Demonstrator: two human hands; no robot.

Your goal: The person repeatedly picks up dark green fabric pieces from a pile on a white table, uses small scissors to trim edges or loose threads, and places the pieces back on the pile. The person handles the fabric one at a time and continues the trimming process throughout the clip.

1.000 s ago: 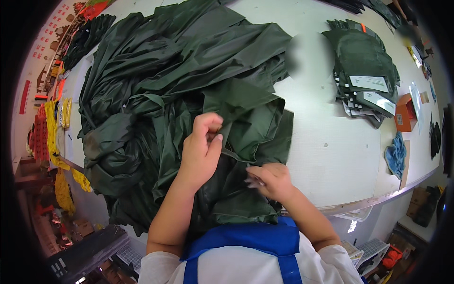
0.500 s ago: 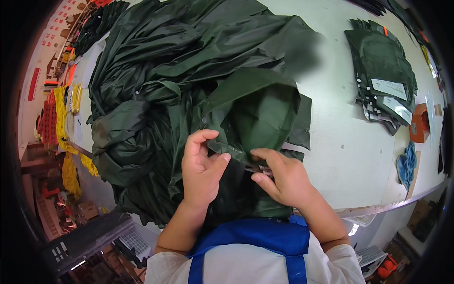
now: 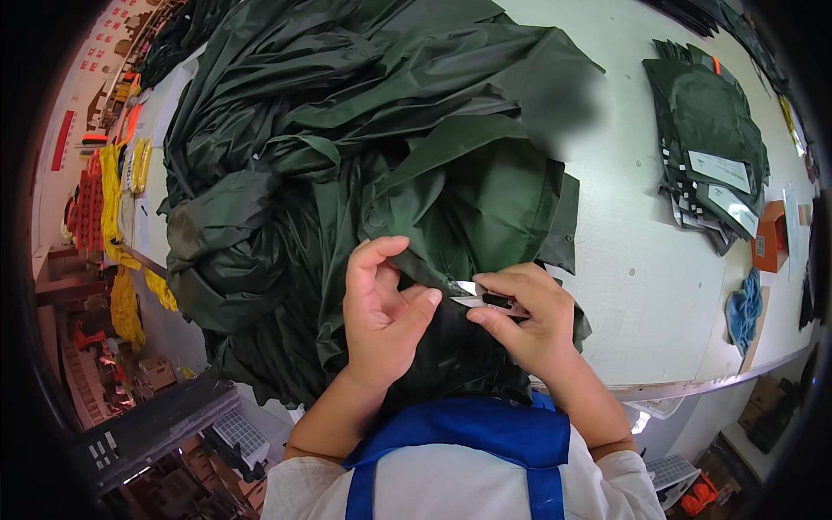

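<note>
White worktable (image 3: 659, 286) runs under everything, with shelving and yellow and red goods off beyond the person's left arm. A large heap of dark green fabric (image 3: 364, 147) covers most of the table ahead of both hands and spills over the near edge toward the person's blue apron (image 3: 485, 438).

Left hand (image 3: 381, 316): fingers curled, thumb and forefinger pinching a fold of the green fabric and drawing it taut toward the right hand. Right hand (image 3: 529, 321): closed around a small pair of thread snips (image 3: 478, 299), pale blades pointing toward the left thumb and meeting the fabric edge held between the two hands. Blades look nearly closed, though the view is too small to be sure.

Progress, as judged from the layout: work is mid-trim at one spot on the edge nearest the body. The bulk of the heap lies bunched and unsorted beyond the left hand, so most of it appears not yet gone over. No separate folded pile of the big fabric shows.

Well to the far side of the right hand: a stack of flat dark green packets (image 3: 706, 156) with white labels, an orange box (image 3: 767, 236) just past it, and a blue cloth (image 3: 744, 308) near the table edge. None is touched.
</note>
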